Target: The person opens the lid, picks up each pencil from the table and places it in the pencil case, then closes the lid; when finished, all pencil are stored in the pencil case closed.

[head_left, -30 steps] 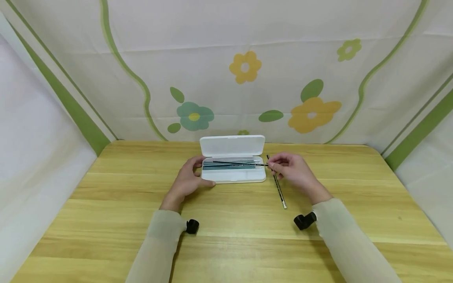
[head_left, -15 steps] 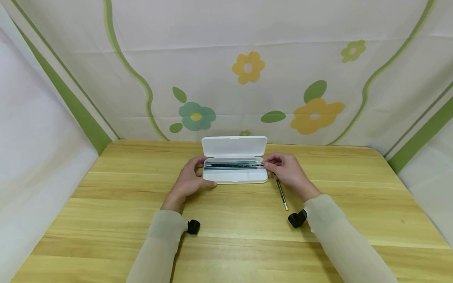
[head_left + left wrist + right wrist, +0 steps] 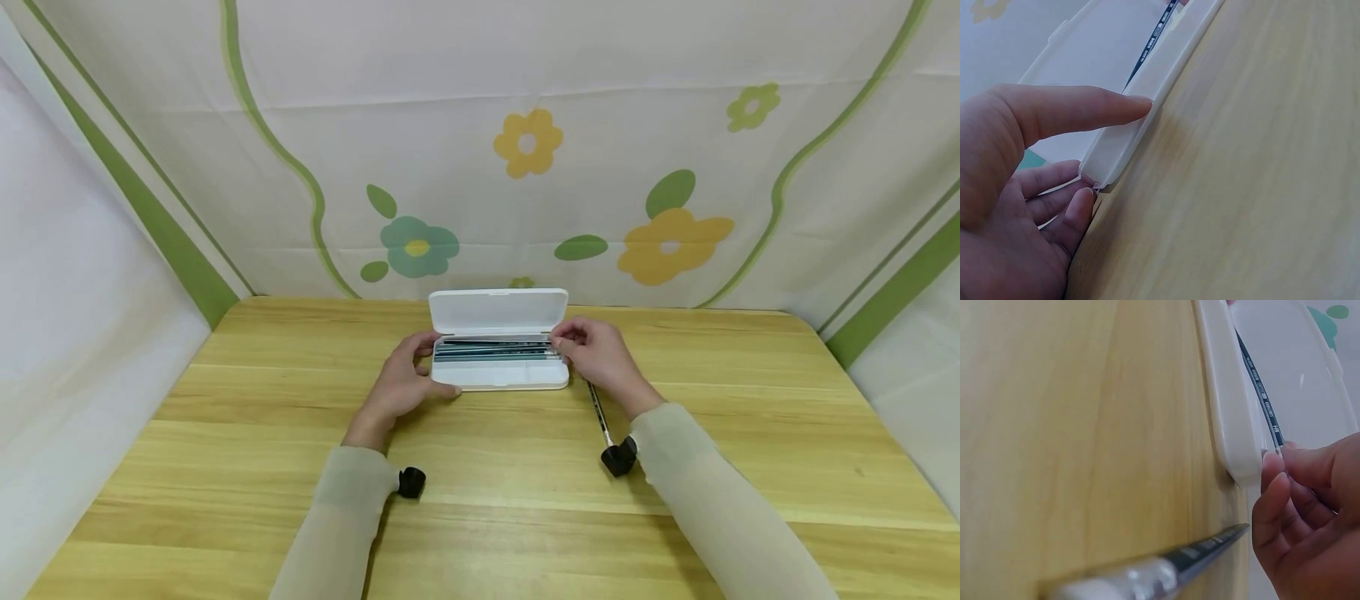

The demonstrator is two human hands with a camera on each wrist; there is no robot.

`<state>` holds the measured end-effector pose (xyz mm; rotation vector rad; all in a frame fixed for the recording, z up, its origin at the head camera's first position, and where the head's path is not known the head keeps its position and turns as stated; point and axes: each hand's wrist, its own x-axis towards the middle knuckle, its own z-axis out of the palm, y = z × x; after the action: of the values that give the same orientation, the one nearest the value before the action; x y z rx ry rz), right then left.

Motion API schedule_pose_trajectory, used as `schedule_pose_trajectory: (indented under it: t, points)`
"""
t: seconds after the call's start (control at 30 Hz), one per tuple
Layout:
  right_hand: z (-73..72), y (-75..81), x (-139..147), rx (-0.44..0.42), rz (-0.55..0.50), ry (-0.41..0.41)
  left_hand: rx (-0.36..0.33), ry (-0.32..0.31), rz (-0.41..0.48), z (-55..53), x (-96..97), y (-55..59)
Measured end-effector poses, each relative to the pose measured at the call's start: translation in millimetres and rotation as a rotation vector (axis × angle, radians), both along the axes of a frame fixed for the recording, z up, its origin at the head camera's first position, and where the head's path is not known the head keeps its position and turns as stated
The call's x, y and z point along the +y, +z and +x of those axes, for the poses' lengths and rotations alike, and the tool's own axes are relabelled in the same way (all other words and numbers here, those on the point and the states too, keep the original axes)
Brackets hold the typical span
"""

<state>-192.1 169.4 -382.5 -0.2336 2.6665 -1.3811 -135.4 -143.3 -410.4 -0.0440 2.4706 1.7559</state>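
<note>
A white pencil case [image 3: 487, 377] lies on the table with its lid [image 3: 498, 312] raised at the back. Several dark green pencils [image 3: 480, 357] lie lengthwise inside. My left hand [image 3: 397, 383] holds the case's left end, thumb along the front wall and fingers around the side. At the other end, my right hand [image 3: 596, 354] pinches the end of a dark pencil [image 3: 1266, 403] marked HB between thumb and fingertip; its length runs over the case's opening. Another dark pencil [image 3: 598, 410] rests on the table beneath the right hand, its far part hidden.
The wooden table [image 3: 510, 500] ends at a pale curtain [image 3: 450, 150] with flower prints, right behind the case. A black wrist camera [image 3: 618, 457] sits close to the loose pencil's near end.
My right hand has moved left to the case's right end, bringing its pencil from a slant across the others to nearly in line with them. The left hand keeps its hold.
</note>
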Motion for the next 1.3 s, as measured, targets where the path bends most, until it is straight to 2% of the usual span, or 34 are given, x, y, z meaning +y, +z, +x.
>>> schedule_pose_trajectory:
  t: [0.3, 0.53, 0.8, 1.13, 1.3]
  points:
    - [-5.6, -0.8, -4.9, 0.091, 0.074, 0.037, 0.0, 0.004, -0.008, -0.9, 0.0, -1.8]
    - [-7.1, -3.3, -2.3, 0.123, 0.14, 0.082, -0.017, 0.01, -0.004, -0.8, 0.9, -1.2]
    - [-8.2, -3.0, -2.4, 0.17, 0.234, 0.121, -0.002, 0.01, -0.006, -1.0, 1.0, -1.5]
    - [-6.7, -3.5, -4.0, 0.222, 0.235, 0.115, 0.021, 0.006, -0.019, -1.2, 0.2, -2.8]
    - [-4.8, -1.0, -7.1, 0.21, 0.268, 0.09, 0.018, 0.01, -0.008, -1.3, -0.3, -1.5]
